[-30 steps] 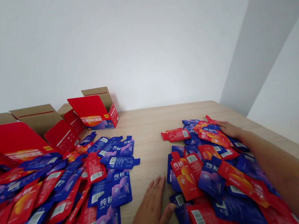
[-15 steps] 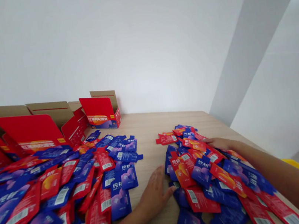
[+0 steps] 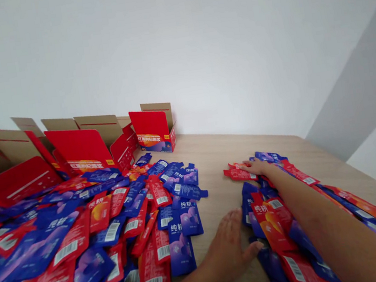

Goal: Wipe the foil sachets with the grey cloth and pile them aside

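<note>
My left hand (image 3: 229, 247) lies flat on the table with its fingers stretched out, between two heaps of flat red and blue pouches. Its thumb is at the left edge of the right-hand heap of pouches (image 3: 273, 227). Farther back, my right hand (image 3: 255, 167) rests with fingers extended over a red pouch (image 3: 238, 174) at the far end of that heap; no pouch is visibly gripped. My right forearm covers much of the heap. To the left spreads the larger heap of pouches (image 3: 116, 227), many with barcodes facing up.
Open red cardboard boxes (image 3: 79, 145) with raised brown flaps stand behind the left heap. One red box (image 3: 153, 129) sits apart at the back, near the white wall (image 3: 195, 50). The wooden table (image 3: 204, 152) shows a bare strip between the heaps.
The view has turned left, so everything sits farther right. My right hand has moved from the heap's right side to its far left end. Pouches on the right are spread out more.
</note>
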`<state>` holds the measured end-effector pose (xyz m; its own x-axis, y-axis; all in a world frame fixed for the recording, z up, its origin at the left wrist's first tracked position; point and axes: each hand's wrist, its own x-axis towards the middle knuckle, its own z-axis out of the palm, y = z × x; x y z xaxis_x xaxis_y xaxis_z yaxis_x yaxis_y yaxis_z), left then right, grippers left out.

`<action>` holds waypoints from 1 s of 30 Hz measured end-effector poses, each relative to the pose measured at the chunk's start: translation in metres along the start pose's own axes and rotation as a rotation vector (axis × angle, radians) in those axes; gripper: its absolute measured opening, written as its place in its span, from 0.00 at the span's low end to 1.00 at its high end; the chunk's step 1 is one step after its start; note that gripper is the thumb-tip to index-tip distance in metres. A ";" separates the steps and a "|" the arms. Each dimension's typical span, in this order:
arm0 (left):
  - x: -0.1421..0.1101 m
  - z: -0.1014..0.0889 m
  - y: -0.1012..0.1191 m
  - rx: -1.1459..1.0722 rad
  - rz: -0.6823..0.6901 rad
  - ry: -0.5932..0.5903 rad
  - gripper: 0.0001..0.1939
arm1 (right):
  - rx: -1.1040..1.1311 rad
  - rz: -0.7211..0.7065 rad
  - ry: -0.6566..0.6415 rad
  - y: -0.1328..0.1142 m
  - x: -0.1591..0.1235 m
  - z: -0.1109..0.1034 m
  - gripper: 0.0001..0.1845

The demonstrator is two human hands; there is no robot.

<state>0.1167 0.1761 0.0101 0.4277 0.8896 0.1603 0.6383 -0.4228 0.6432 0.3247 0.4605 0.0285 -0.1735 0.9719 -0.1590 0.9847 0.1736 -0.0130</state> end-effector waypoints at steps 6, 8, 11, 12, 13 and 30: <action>0.004 0.002 0.001 0.122 0.029 -0.008 0.45 | -0.096 -0.109 -0.139 -0.010 -0.044 -0.001 0.45; 0.005 0.002 0.002 0.201 0.054 -0.025 0.46 | -0.119 -0.148 -0.160 -0.019 -0.065 -0.001 0.44; 0.002 0.003 0.007 0.348 0.125 -0.047 0.44 | -0.143 -0.213 -0.182 -0.033 -0.097 -0.003 0.42; 0.000 0.004 0.009 0.388 0.145 -0.057 0.43 | -0.149 -0.236 -0.184 -0.036 -0.107 -0.005 0.41; -0.003 0.005 0.012 0.418 0.163 -0.068 0.42 | -0.156 -0.260 -0.184 -0.039 -0.117 -0.008 0.40; -0.070 -0.079 -0.039 0.751 0.002 -0.082 0.21 | -0.149 -0.094 0.152 -0.101 -0.342 0.046 0.28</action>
<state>0.0115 0.1433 0.0328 0.4568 0.8854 0.0861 0.8895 -0.4547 -0.0446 0.2849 0.1032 0.0384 -0.2756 0.9612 -0.0131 0.9531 0.2750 0.1265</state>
